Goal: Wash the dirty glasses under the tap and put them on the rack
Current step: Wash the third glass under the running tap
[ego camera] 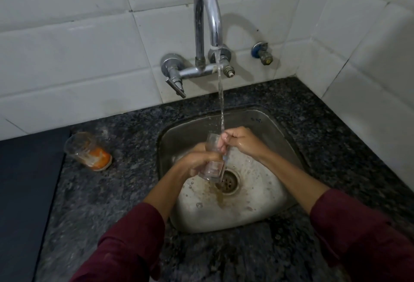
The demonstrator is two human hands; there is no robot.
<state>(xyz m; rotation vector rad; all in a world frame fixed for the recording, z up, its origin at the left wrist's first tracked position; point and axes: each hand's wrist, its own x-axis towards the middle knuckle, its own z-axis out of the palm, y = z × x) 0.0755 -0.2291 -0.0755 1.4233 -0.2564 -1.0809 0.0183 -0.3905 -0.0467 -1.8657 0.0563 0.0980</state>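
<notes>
Maroon sleeves [125, 243]; dirty glass [87, 150] on counter [112, 192], beside sink [280, 129].

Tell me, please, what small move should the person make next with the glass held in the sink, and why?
Probably keep rubbing inside the rim a moment longer. The left hand grips the glass over the sink, the right hand has fingers at its mouth, and the water stream lands there. Brownish water near the drain suggests dirt is still washing off.

no readable text, labels or numbers anywhere
</notes>
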